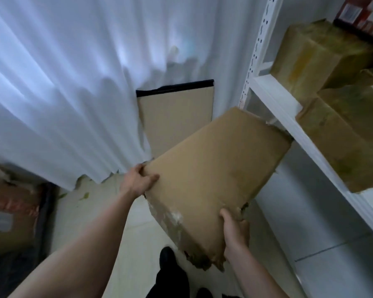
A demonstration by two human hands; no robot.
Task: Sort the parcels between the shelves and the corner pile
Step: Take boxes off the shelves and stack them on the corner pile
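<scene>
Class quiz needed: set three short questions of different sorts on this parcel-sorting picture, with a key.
1. True or false: the brown parcel rests on the floor.
2. Its far end is nearest: A the white shelf, B a ladder, C a trolley?
3. Fill in: the flat cardboard sheet stands against the white ____.
Key: 1 false, the left hand and right hand hold it up; 2 A; 3 curtain.
</scene>
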